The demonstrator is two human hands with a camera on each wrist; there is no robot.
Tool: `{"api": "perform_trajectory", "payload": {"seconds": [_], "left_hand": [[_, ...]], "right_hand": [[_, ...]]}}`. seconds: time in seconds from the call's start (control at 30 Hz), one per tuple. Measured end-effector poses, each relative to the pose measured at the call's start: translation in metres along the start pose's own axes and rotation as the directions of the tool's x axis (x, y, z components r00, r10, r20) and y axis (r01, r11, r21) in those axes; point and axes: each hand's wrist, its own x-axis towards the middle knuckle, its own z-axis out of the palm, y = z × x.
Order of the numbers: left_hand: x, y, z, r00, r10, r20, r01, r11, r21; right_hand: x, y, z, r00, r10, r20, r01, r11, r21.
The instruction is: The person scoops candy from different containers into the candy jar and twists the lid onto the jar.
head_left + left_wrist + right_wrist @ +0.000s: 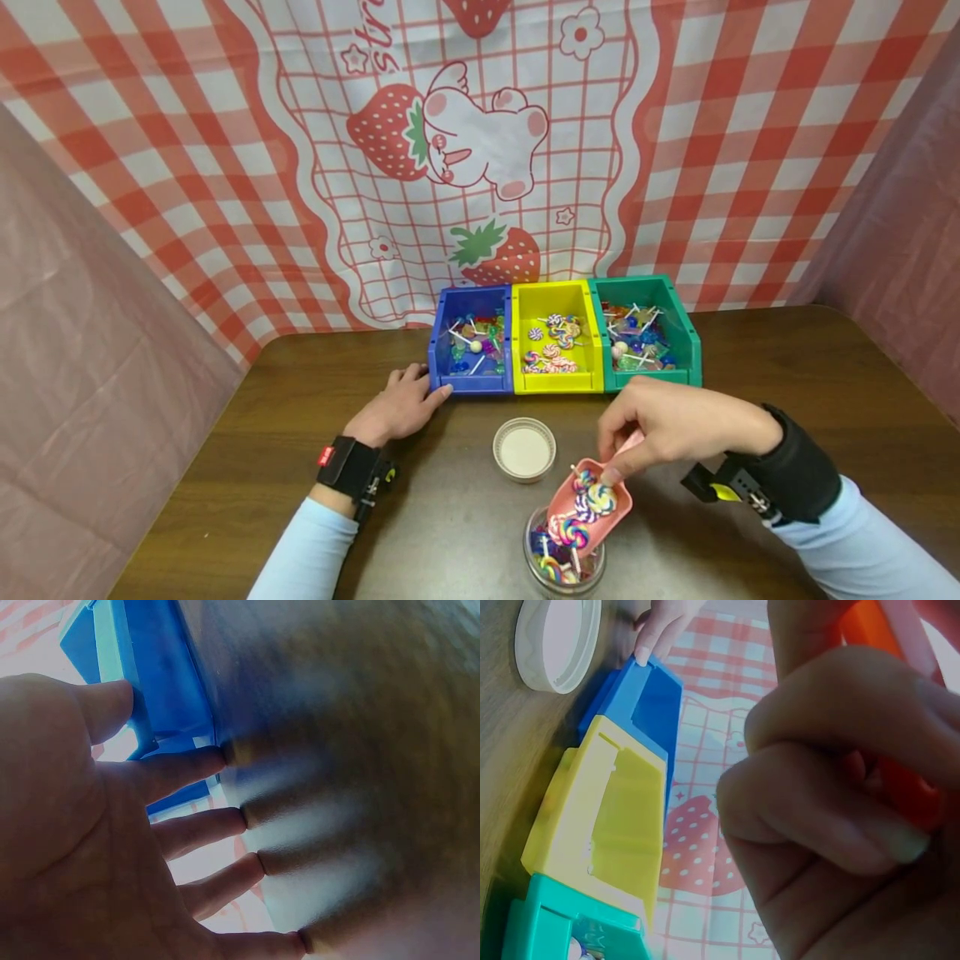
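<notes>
The right hand [667, 421] grips a scoop [613, 522] of lollipops [600, 498] over the jar [564, 590]. The left hand [401, 407], spread, touches the blue bin [480, 384] near the table's [262, 433] far edge.

The light-blue-sleeved left arm [300, 554] reaches forward, its bare left hand [397, 407] palm down, fingers [201, 831] spread and thumb [109, 709] apart. The light-blue-sleeved right arm [862, 542] angles inward, its bare right hand [671, 423] gripping with curled fingers.
</notes>
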Motion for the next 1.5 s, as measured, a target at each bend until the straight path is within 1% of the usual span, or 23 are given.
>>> {"api": "perform_trajectory", "payload": {"seconds": [0.27,0.43,0.73,0.83,1.1,1.2,1.37,1.5], "left_hand": [[-0.001,0.001,-0.001,1.0,-0.007,0.002,0.007,1.0,0.001],[0.0,0.001,-0.001,1.0,-0.01,0.005,0.01,1.0,0.003],[0.0,0.001,-0.001,1.0,-0.007,0.009,0.007,1.0,0.002],[0.0,0.001,-0.001,1.0,-0.005,0.01,0.005,1.0,0.004],[-0.001,0.001,-0.001,1.0,0.0,0.003,0.0,1.0,0.007],[-0.001,0.001,0.0,1.0,0.001,-0.005,-0.001,1.0,0.009],[0.0,0.001,-0.001,1.0,-0.009,-0.006,0.009,1.0,0.007],[0.0,0.001,-0.001,1.0,-0.011,-0.003,0.012,1.0,0.005]], "right_hand": [[0.0,-0.005,0.002,1.0,-0.015,-0.02,0.015,1.0,-0.014],[0.0,-0.011,0.004,0.999,-0.017,-0.039,0.015,0.999,-0.043],[0.0,-0.021,0.006,0.997,0.034,-0.068,-0.04,0.996,-0.083],[-0.001,-0.023,0.006,0.996,0.04,-0.074,-0.047,0.994,-0.099],[-0.001,-0.025,0.004,0.996,0.067,-0.063,-0.072,0.994,-0.084],[-0.003,-0.025,0.004,0.996,0.045,-0.079,-0.053,0.993,-0.105],[-0.005,-0.025,0.002,0.993,-0.011,-0.121,-0.011,0.984,-0.179],[-0.007,-0.026,0.0,0.992,0.005,-0.128,-0.028,0.984,-0.177]]}}
